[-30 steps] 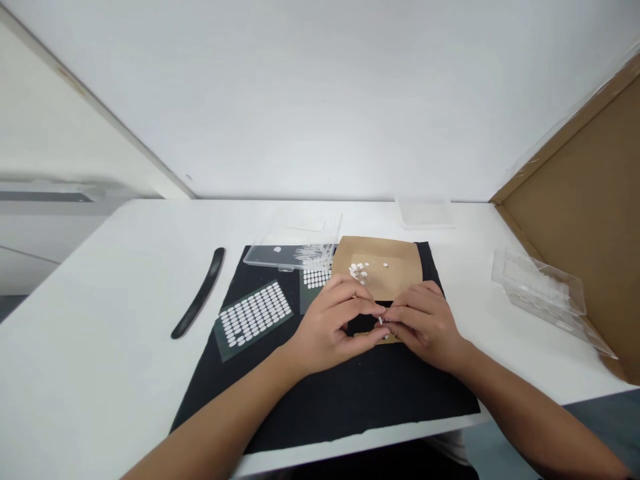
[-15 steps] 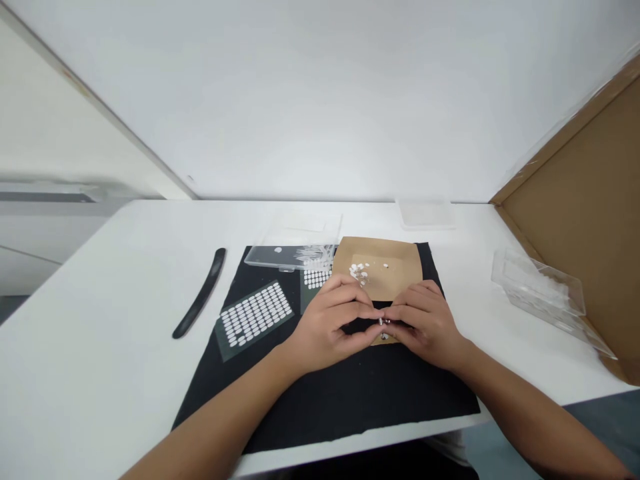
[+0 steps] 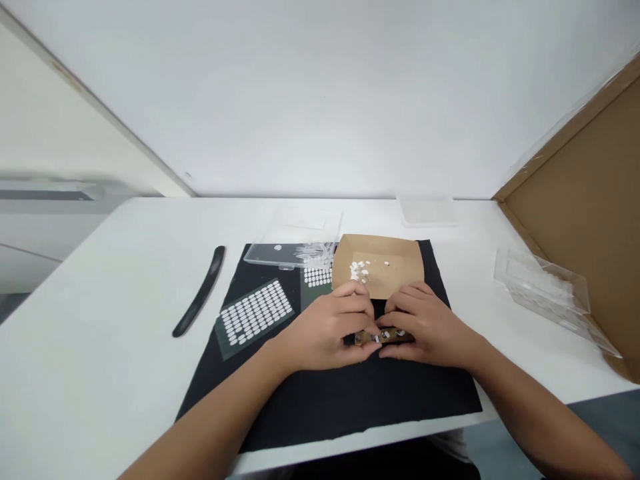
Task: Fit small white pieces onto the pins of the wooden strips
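A narrow brown strip (image 3: pixel 359 339) bearing small white and shiny pieces lies across the black mat (image 3: pixel 360 407), partly hidden by my fingers. My left hand (image 3: pixel 335 330) is closed over its left half. Its thumb and index finger pinch at a small white piece (image 3: pixel 377 339) on the strip. From the other side, the fingers and thumb of my right hand (image 3: pixel 425 325) close round the strip's right half. Just beyond my hands, a kraft paper tray (image 3: pixel 407 257) contains several loose white bits (image 3: pixel 358 270).
Left of my hands are a sheet of white oval stickers (image 3: pixel 257 313) and a curved black nail file (image 3: pixel 200 293). A clear open case (image 3: pixel 270 257) with pale slivers overlaps another sheet (image 3: pixel 315 277). Clear boxes (image 3: pixel 545 283) stand right, beside a cardboard panel (image 3: pixel 585 220).
Both hands have moved slightly down and left. Their fingertips, earlier together on a small shiny piece, are now on the brown strip, which shows more between them.
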Demonstrator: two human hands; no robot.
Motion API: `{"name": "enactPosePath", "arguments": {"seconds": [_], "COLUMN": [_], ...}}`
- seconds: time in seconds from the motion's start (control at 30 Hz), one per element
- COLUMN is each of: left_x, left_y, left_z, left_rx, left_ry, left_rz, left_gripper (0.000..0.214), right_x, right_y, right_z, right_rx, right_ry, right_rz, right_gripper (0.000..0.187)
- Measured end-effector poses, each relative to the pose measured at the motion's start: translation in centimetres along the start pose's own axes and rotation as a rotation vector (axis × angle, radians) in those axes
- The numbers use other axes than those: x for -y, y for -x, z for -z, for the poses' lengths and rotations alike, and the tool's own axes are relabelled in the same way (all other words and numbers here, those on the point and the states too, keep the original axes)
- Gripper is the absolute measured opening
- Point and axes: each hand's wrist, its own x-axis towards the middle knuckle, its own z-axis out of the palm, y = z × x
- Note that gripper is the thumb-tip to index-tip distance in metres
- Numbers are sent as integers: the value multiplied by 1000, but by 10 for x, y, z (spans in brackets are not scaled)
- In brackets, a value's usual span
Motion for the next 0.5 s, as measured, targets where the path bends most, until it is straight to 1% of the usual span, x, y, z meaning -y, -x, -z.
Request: {"name": "enactPosePath", "arguments": {"seconds": [0.1, 0.23, 0.3, 0.5], "left_x": [1, 3, 4, 7], "left_y": [1, 3, 3, 4], "left_z": [-2, -4, -4, -4], "left_rx": [65, 135, 139, 93], "left_ry": [-35, -79, -84, -57], "left_rz": [-5, -3, -2, -7], "left_gripper": [9, 8, 9, 9], "right_x": [-1, -2, -2, -3], "right_y": [1, 1, 2, 3], "right_z": [-1, -2, -3, -6], "right_rx": [30, 26, 33, 74], "right_ry": [14, 38, 50, 54], "right_rz": [2, 7, 9, 0], "right_gripper": [35, 37, 36, 28]}}
